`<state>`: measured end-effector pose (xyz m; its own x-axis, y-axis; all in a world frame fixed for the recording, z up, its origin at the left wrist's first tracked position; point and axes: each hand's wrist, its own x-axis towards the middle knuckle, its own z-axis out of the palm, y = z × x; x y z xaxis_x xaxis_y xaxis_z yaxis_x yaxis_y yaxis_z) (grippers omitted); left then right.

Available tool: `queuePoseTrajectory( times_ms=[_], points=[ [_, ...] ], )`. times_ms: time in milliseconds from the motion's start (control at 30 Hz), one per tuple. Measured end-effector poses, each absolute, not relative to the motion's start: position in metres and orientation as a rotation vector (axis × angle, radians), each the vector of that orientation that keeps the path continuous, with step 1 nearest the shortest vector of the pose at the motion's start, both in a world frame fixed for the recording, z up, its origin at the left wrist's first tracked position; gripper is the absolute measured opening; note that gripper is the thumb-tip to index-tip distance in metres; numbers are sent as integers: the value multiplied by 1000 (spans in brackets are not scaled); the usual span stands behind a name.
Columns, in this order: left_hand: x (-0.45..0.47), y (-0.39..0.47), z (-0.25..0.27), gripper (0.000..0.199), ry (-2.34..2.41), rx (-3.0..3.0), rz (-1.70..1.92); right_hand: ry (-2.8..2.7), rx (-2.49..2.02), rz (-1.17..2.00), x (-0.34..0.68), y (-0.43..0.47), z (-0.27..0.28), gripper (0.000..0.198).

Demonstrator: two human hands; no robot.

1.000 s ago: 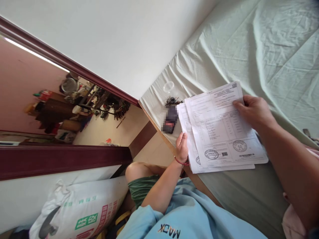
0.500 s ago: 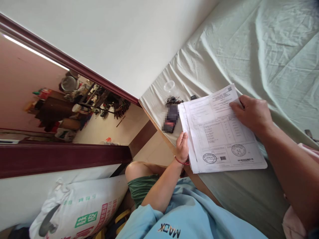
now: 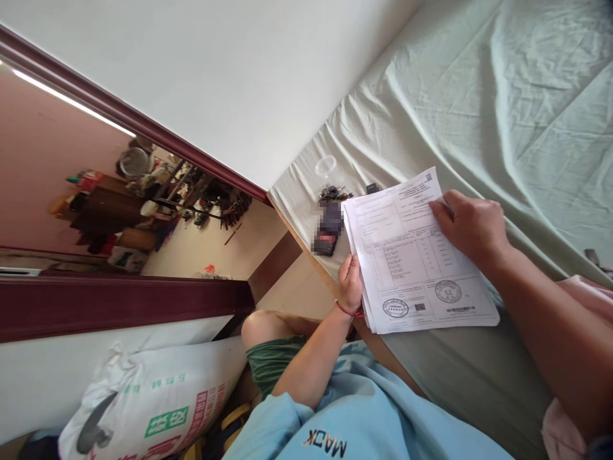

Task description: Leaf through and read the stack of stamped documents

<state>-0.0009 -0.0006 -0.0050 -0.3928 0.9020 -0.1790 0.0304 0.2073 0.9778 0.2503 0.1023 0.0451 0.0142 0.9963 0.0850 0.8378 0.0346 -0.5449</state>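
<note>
A stack of printed papers [image 3: 412, 262] is held tilted over the edge of the bed. Stamps, a table of text and a barcode show on the top sheet. My left hand [image 3: 350, 281], with a red cord at the wrist, grips the stack's left edge, thumb on top. On the upper right edge, my right hand [image 3: 472, 223] is closed on the papers with its thumb over the top sheet; its other fingers are partly hidden. Beyond the stack's left edge lie a blurred dark object [image 3: 330, 223] and a bunch of keys [image 3: 332, 193].
A pale green sheet [image 3: 445, 115] covers the bed beside a white wall [image 3: 230, 76]. A clear round container [image 3: 325, 166] and a small black item [image 3: 372, 188] lie on it. A white printed sack [image 3: 158, 396] stands at lower left, below the doorway.
My right hand has moved left and slightly down, drawing the top sheets left so the stack's edges line up more closely. My left hand stays at the left edge.
</note>
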Motion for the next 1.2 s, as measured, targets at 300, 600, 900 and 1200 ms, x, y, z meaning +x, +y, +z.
queuePoseTrajectory(
  times_ms=[300,600,900,1200],
  points=[
    [5,0,-3,50,1516,868,1368,-1989,-1906,348,238,97,43,37],
    [-4,-2,-14,51,1610,812,1330,-1938,-1918,380,234,95,40,40],
    [-2,-1,-10,55,1603,887,1298,-1809,-1827,436,239,104,20,57],
    [-1,1,-7,51,1557,916,1252,-1764,-1864,821,254,117,24,47]
  ],
)
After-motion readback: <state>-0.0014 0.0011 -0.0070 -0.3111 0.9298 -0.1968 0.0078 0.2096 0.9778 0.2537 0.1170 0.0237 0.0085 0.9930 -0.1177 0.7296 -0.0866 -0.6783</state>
